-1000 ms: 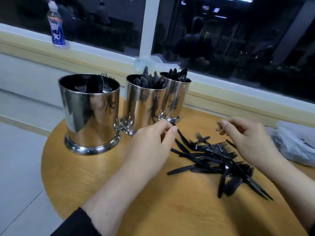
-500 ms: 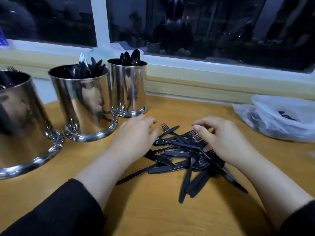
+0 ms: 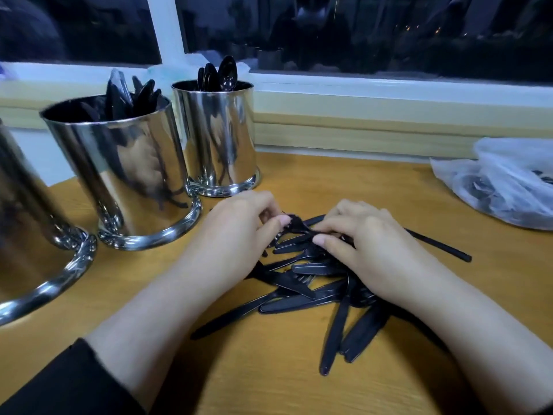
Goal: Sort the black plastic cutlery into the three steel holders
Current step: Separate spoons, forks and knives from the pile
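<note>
Head view: wood table point(image 3: 269, 384) by dark window point(image 3: 389, 34), w/ plastic bag point(image 3: 502, 181).

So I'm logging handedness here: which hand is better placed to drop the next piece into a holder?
Left, probably. The left hand is nearer the steel holders and already pinches a black piece from the pile; the right hand lies farther away.

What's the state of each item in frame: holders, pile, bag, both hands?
left hand: pinching a black piece at the pile's far edge
right hand: fingers curled on the same piece
cutlery pile: loose, unsorted on the table
middle holder: upright, part filled
far holder: upright, spoons standing in it
near holder: upright, contents out of view
plastic bag: lying crumpled, contents unclear
</note>
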